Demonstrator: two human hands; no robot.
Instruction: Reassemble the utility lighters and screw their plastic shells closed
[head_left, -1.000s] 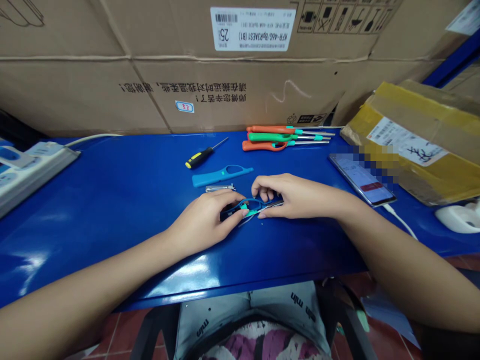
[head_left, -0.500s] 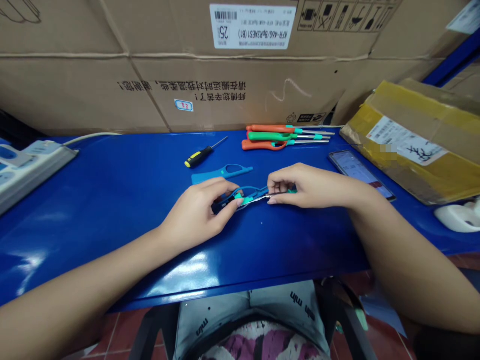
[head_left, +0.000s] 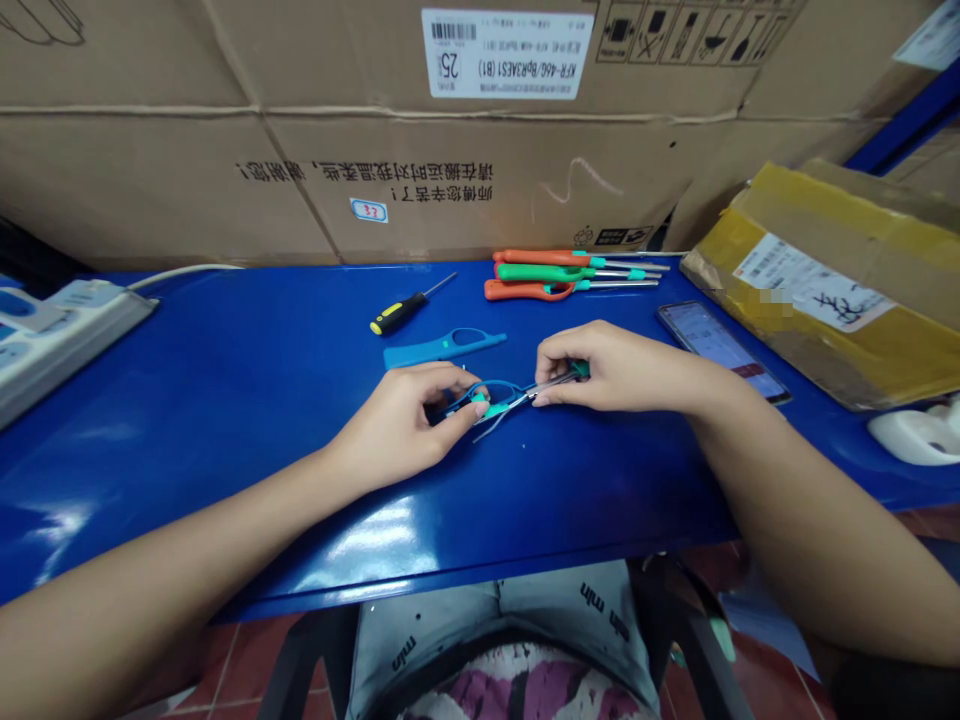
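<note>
My left hand (head_left: 397, 420) is closed on the handle end of an opened blue lighter (head_left: 504, 384), a long-nosed kind. Thumb and fingers pinch it beside its turquoise trigger (head_left: 495, 409). To the right, my right hand (head_left: 607, 368) pinches the lighter's metal tube (head_left: 553, 384), its turquoise end piece partly hidden by the fingers. A thin pale wire (head_left: 487, 430) hangs down between the hands. Just behind my left hand lies the separate blue shell half (head_left: 427, 353), flat on the table. The lighter's insides are mostly covered by my left fingers.
Several orange and green lighters (head_left: 540, 272) lie at the back, with a black-and-yellow screwdriver (head_left: 397, 314) left of them. A phone (head_left: 720, 350) and a taped box (head_left: 825, 290) are on the right. A power strip (head_left: 67, 335) stands left; a large carton (head_left: 337, 140) borders the back.
The metal tube has tilted, its right end rising slightly with my right hand. The thin wire now sticks out lower, away from the tube. My left hand keeps its grip, shifted slightly.
</note>
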